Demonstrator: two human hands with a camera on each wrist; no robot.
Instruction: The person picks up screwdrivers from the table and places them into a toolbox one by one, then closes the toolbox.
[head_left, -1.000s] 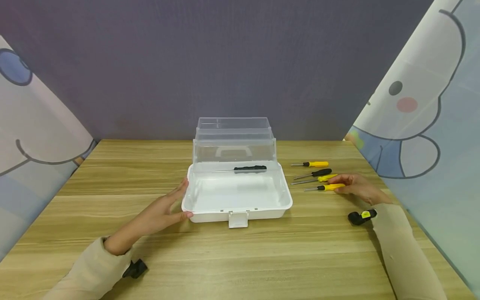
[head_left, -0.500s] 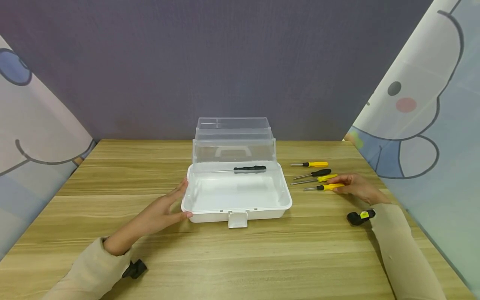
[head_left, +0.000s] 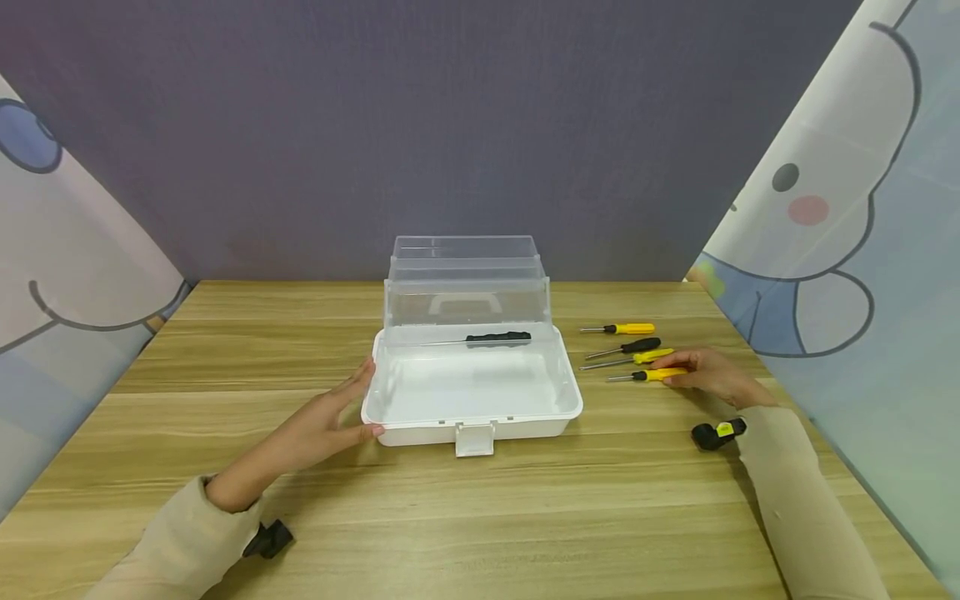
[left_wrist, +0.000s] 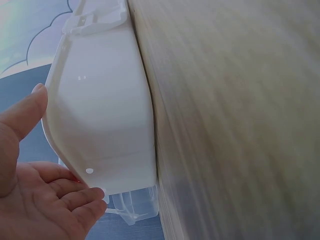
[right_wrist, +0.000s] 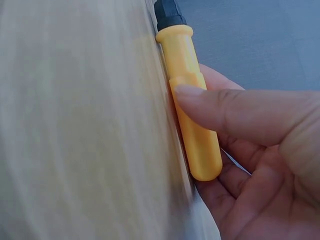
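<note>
My left hand (head_left: 318, 427) rests its spread, fairly straight fingers along the left end of a white plastic toolbox (head_left: 480, 430), the thumb at the front left corner. In the left wrist view, the thumb and fingertips lie right at the rim of the box wall (left_wrist: 102, 105). Inside the box, near the back, lies a black-handled screwdriver (head_left: 498, 339). My right hand (head_left: 708, 377) pinches the handle of the nearest yellow screwdriver (head_left: 641, 376), its black collar and metal shaft pointing left. In the right wrist view, the thumb presses the yellow handle (right_wrist: 202, 155), with fingers behind it, close to the tabletop.
Just behind lie a second yellow screwdriver (head_left: 643, 357), a black screwdriver (head_left: 637, 344) and, farther back, a third yellow one (head_left: 633, 328). The clear hinged lid (head_left: 467, 292) stands raised behind the box. A dark wall panel (head_left: 465, 125) closes off the table's back.
</note>
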